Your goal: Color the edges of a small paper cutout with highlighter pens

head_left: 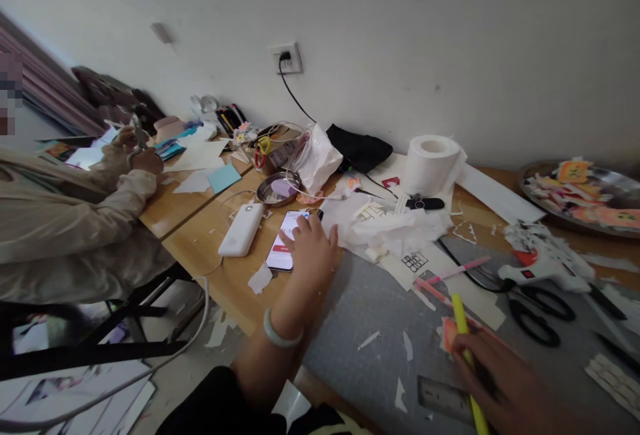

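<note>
My left hand (pixel 311 248) reaches over a lit phone (pixel 283 258) on the wooden table, fingers spread, a pale bangle on the wrist. My right hand (pixel 493 372) is closed on a yellow marker (pixel 461 322) above the grey cutting mat (pixel 355 308). A small orange paper piece (pixel 449 335) lies by its fingertips. Pink pens (pixel 457 270) rest on printed paper just beyond. Left of the phone is a white power bank (pixel 241 230) with a cable.
Black-handled scissors (pixel 537 315) and a white glue gun (pixel 547 272) lie at right, near a metal tray (pixel 530 205) of paper cutouts. A paper roll (pixel 431 165) stands by the wall. Another person's sleeve (pixel 90 222) and hands are at left. A cable hangs beside the table.
</note>
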{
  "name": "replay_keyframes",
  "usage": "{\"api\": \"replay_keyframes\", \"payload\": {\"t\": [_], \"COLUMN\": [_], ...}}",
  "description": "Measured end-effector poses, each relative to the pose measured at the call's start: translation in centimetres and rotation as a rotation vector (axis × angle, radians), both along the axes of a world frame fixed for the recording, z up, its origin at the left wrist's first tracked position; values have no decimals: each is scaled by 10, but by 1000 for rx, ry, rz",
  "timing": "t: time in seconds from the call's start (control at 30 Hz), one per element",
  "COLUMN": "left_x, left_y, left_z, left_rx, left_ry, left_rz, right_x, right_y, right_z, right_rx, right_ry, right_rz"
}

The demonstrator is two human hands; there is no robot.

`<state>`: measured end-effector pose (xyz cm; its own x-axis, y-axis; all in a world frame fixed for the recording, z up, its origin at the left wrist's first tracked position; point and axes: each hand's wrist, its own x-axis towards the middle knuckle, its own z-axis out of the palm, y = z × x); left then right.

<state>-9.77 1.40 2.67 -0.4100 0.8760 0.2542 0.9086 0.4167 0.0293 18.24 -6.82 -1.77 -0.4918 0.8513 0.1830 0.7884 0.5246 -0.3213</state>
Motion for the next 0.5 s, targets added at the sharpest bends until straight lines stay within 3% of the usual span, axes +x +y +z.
{"api": "replay_keyframes", "payload": {"t": [0.07, 0.3, 0.4, 0.5], "left_x": [19, 72, 82, 91], "left_y": [-8, -48, -57, -57], "left_z": [1, -5, -7, -10], "left_rx": [28, 30, 20, -26], "left_ry": [-8, -100, -80, -67], "left_rz": [-179, -1021, -1263, -1412], "right_x": [0, 0, 4, 9], "right_y": [0, -1, 0, 0], "right_z": [2, 6, 12, 24], "right_rx": [4, 25, 60, 112], "right_ry": [-5, 56, 148, 225], "right_rz": [3, -30, -28, -54]}}
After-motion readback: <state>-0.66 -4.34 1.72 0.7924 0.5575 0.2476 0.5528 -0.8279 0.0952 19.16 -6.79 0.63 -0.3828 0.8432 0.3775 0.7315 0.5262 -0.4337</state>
